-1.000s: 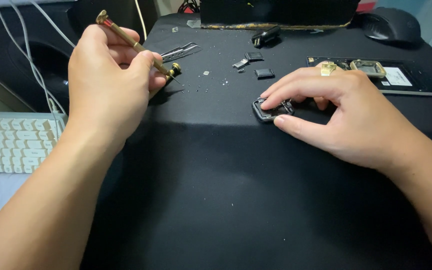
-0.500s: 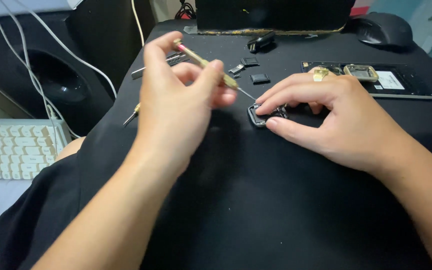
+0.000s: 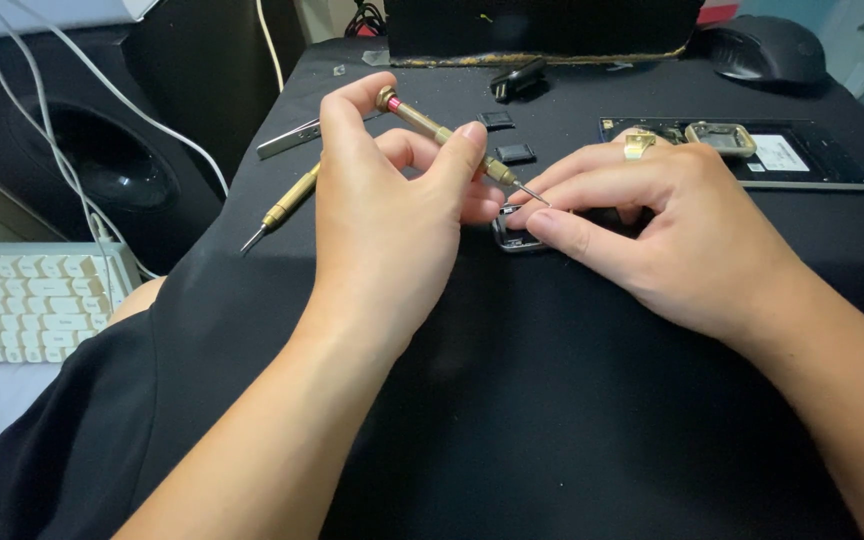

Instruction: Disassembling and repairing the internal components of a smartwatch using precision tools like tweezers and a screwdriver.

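Fingers [image 3: 472, 135] above black cloth [image 3: 572, 400] (cluttered desk [image 3: 282, 90])

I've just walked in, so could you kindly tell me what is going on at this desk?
A person works at a black mat. The left hand holds a small brass screwdriver, its tip aimed at a small dark part that the right hand pins down. A second brass screwdriver and an opened phone lie nearby.
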